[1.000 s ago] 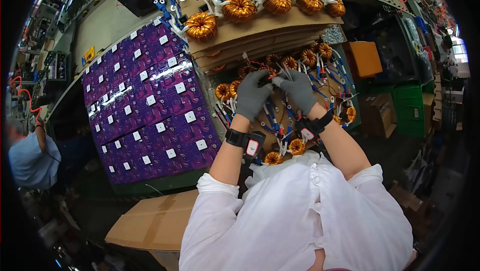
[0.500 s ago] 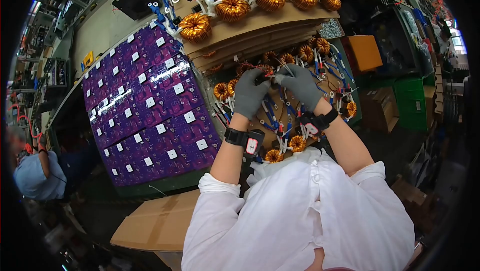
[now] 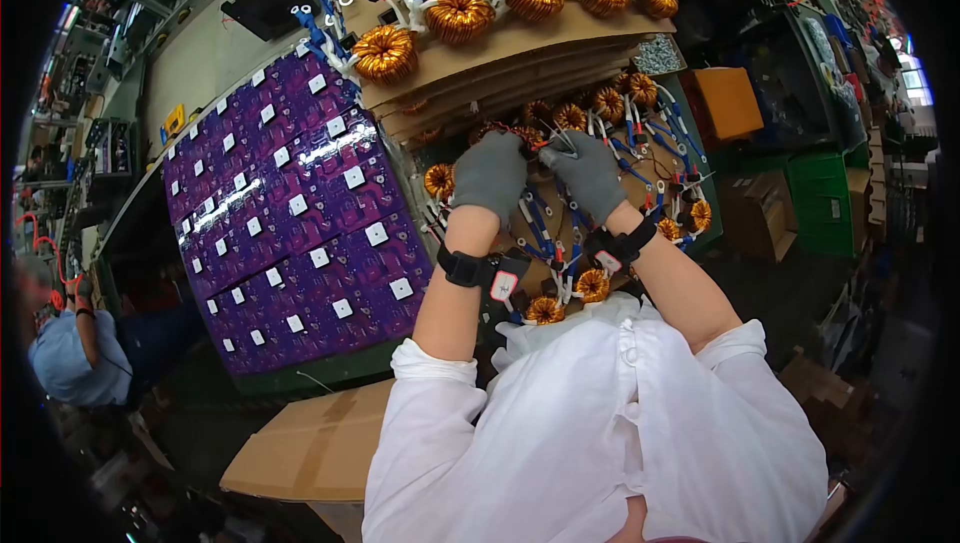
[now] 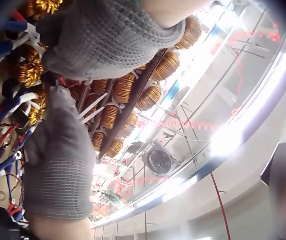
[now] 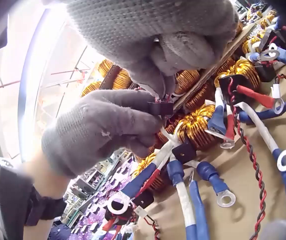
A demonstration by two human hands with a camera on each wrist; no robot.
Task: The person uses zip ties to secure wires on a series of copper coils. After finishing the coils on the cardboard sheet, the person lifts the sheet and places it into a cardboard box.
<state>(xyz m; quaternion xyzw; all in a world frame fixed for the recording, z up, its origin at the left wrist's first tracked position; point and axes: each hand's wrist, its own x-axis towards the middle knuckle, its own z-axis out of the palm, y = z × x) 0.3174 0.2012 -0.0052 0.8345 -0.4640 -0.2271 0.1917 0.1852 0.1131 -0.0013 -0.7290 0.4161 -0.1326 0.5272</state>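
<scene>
Both hands wear grey knit gloves and work close together over the copper-wound coils. My left hand pinches a small black square part, with thin red wires beside its fingertips. Against that part, my right hand has its thumb and fingers pinched together. Two thin white strips stick out from the right hand's fingers in the left wrist view. Just below the hands in the right wrist view lies a copper coil, its white-and-blue leads ending in ring terminals. The gloves hide much of the held parts.
Stacked cardboard sheets carry more copper coils at the back. Purple circuit boards with white squares cover the left side. An orange box and a green crate stand right. Another person is at far left.
My left hand has shifted slightly left and rolled, showing more of its back and covering the red wires. The right hand has moved a little left with it, staying close.
</scene>
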